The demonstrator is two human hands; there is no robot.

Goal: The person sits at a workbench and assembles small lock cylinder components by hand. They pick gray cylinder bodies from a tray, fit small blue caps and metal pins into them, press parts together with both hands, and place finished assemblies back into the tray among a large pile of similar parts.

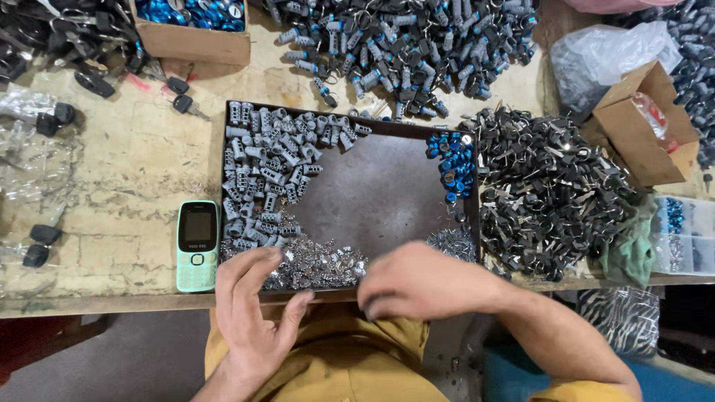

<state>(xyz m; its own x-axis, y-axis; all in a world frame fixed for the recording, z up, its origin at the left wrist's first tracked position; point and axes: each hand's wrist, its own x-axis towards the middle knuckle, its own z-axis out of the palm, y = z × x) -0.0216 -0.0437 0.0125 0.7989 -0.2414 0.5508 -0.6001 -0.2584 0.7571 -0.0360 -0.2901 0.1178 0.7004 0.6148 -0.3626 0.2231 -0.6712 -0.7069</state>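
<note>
Looking down, we saw our left hand [257, 309] spread open, palm down, at the near edge of a dark shallow tray [380, 197], its fingertips resting on a heap of small shiny metal bits [316, 268] along the tray's front rim; it gripped nothing that we could see. Our right hand [421, 283] lay just beside it, fingers curled under over the same rim, and we could not tell whether it held any piece. Grey ribbed cylinders [268, 175] filled the tray's left side and back corner, and a small cluster of blue rings [453, 164] sat at its right edge. A mint-green push-button phone [197, 244] lay on the worktop [134, 156] just left of the tray. Beyond the tray a wide pile of grey-and-blue parts [406, 48] was spread, and to the right a mound of black keys [547, 197]. A cardboard box [648, 126] stood farther right.
</note>
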